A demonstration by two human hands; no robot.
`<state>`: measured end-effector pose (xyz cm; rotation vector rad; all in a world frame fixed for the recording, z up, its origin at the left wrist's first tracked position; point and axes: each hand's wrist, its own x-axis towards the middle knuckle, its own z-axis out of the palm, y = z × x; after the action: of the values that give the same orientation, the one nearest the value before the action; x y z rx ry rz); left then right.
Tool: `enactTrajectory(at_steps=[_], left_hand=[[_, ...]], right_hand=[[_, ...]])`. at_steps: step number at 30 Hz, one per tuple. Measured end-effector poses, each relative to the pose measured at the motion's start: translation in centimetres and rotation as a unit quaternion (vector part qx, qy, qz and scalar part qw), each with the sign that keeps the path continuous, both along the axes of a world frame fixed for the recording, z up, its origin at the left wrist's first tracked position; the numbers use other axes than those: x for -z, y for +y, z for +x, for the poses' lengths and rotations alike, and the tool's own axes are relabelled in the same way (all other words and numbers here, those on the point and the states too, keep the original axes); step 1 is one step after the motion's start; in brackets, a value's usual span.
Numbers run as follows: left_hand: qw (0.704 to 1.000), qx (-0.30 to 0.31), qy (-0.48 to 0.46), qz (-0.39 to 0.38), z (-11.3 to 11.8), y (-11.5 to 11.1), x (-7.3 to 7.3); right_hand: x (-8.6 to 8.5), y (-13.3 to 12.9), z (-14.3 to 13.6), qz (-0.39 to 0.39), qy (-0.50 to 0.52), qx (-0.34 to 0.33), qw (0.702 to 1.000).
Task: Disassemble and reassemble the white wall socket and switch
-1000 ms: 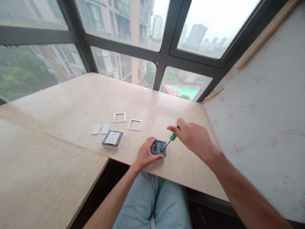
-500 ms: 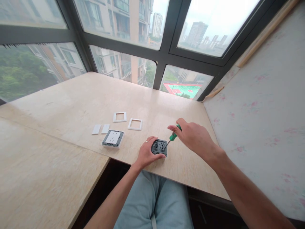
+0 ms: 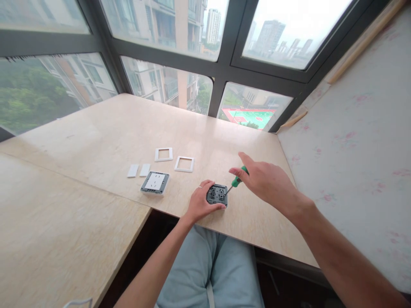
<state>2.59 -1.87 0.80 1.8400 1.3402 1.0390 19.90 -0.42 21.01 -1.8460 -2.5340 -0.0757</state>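
My left hand (image 3: 201,204) is closed round the left and near sides of a wall switch (image 3: 217,194) with its dark inner mechanism uncovered, close to the counter's front edge. In my right hand (image 3: 261,175) is a green-handled screwdriver (image 3: 236,181), slanting down to the left. Its tip meets the right side of the switch; the exact contact spot is too small to make out. My right index finger sticks out above the handle. Left of my hands lies a wall socket (image 3: 155,182) with a white face and dark grey surround.
Two white cover frames (image 3: 163,154) lie behind the socket, and two small white switch plates (image 3: 132,170) lie to its left. The stone-look counter (image 3: 105,145) runs back to dark-framed windows (image 3: 173,64). A flowered wall (image 3: 349,162) bounds the right side.
The whole view has shifted slightly, things sitting a bit to the right and higher. My right index finger has straightened away from the screwdriver handle. The left hand keeps its hold on the switch.
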Motion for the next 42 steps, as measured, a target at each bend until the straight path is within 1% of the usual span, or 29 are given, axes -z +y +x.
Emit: enactTrajectory(at_steps=[2, 4, 5, 7, 9, 10, 11, 12, 14, 16, 18, 19, 20, 21, 22, 24, 25, 26, 27, 29, 30, 32, 34, 35, 36, 37, 39, 41, 42], left_hand=[[1.000, -0.002, -0.001, 0.002, 0.0, 0.0, 0.0], [1.000, -0.003, -0.001, 0.004, 0.0, 0.0, 0.0], [1.000, -0.002, 0.000, 0.005, 0.0, 0.0, 0.0], [1.000, 0.001, -0.001, 0.005, 0.0, 0.0, 0.0], [1.000, 0.004, -0.003, 0.004, 0.0, 0.0, 0.0], [1.000, 0.004, -0.004, 0.003, 0.0, 0.0, 0.0], [1.000, 0.004, -0.004, 0.002, 0.0, 0.0, -0.1], [1.000, 0.003, -0.004, 0.001, 0.0, 0.0, -0.1], [1.000, 0.001, -0.002, 0.000, 0.0, 0.0, -0.1], [1.000, 0.000, -0.002, 0.001, 0.0, 0.0, -0.1], [1.000, 0.001, -0.003, 0.004, 0.0, 0.0, 0.0], [1.000, 0.000, -0.004, 0.005, 0.0, 0.0, 0.1], [1.000, 0.000, -0.004, 0.005, 0.0, 0.0, 0.1], [1.000, 0.000, -0.004, 0.006, 0.0, 0.0, 0.2], [1.000, 0.001, -0.003, 0.005, 0.0, 0.1, 0.2], [1.000, 0.002, -0.002, 0.005, 0.0, 0.1, 0.2], [1.000, 0.002, -0.001, 0.004, 0.0, 0.1, 0.2], [1.000, 0.002, -0.001, 0.004, 0.0, 0.0, 0.1], [1.000, 0.001, 0.000, 0.004, 0.0, 0.0, 0.1], [1.000, 0.000, 0.001, 0.004, 0.0, 0.0, 0.0], [1.000, 0.000, 0.002, 0.003, 0.0, 0.0, -0.1], [1.000, 0.002, 0.002, 0.002, 0.0, -0.1, -0.1], [1.000, 0.002, 0.002, 0.003, 0.0, 0.0, -0.1], [1.000, 0.002, 0.002, 0.004, 0.0, 0.0, 0.0], [1.000, 0.001, 0.003, 0.004, 0.0, 0.0, 0.0], [1.000, 0.001, 0.003, 0.005, 0.0, 0.0, 0.1], [1.000, 0.001, 0.003, 0.007, 0.0, 0.0, 0.1], [1.000, 0.002, 0.002, 0.007, 0.0, 0.0, 0.2], [1.000, 0.002, 0.001, 0.007, 0.0, 0.0, 0.2]], right_hand=[[-0.3, -0.1, -0.6, 0.007, -0.071, 0.044, 0.996], [-0.4, -0.1, -0.5, 0.013, -0.066, 0.032, 0.997], [-0.3, -0.1, -0.2, 0.012, -0.036, 0.004, 0.999], [-0.2, 0.0, 0.8, -0.010, 0.057, -0.083, 0.995], [0.1, 0.1, 1.8, -0.043, 0.142, -0.169, 0.974], [0.2, 0.1, 2.2, -0.056, 0.167, -0.193, 0.965], [0.3, 0.1, 2.3, -0.066, 0.181, -0.202, 0.960], [0.4, 0.1, 2.3, -0.070, 0.186, -0.197, 0.960], [0.4, -0.1, 1.6, -0.065, 0.172, -0.155, 0.971], [0.3, -0.2, 0.5, -0.044, 0.104, -0.078, 0.990], [0.0, -0.2, -0.2, -0.009, 0.006, 0.002, 1.000], [-0.2, -0.1, -0.2, 0.002, -0.029, 0.026, 0.999], [-0.3, 0.0, 0.0, 0.006, -0.037, 0.030, 0.999], [-0.3, 0.2, 0.3, -0.002, -0.018, 0.006, 1.000], [-0.3, 0.3, 0.9, -0.019, 0.018, -0.040, 0.999], [-0.2, 0.6, 2.0, -0.054, 0.103, -0.150, 0.982], [0.0, 0.7, 2.5, -0.064, 0.134, -0.191, 0.970], [0.2, 0.7, 2.7, -0.068, 0.154, -0.211, 0.963], [0.3, 0.6, 2.7, -0.069, 0.164, -0.210, 0.961], [0.5, 0.4, 2.1, -0.057, 0.156, -0.169, 0.972], [0.4, 0.3, 1.6, -0.047, 0.132, -0.137, 0.981], [0.1, 0.1, 0.4, -0.017, 0.046, -0.057, 0.997], [-0.3, 0.0, -0.4, 0.008, -0.049, 0.015, 0.999], [-0.4, 0.0, -0.4, 0.014, -0.074, 0.033, 0.997], [-0.6, 0.1, -0.3, 0.013, -0.076, 0.030, 0.997], [-0.6, 0.2, 0.0, 0.006, -0.056, 0.004, 0.998], [-0.6, 0.5, 0.9, -0.023, 0.022, -0.091, 0.995], [-0.3, 0.7, 1.7, -0.051, 0.096, -0.185, 0.977], [-0.1, 0.8, 1.9, -0.055, 0.118, -0.210, 0.969]])
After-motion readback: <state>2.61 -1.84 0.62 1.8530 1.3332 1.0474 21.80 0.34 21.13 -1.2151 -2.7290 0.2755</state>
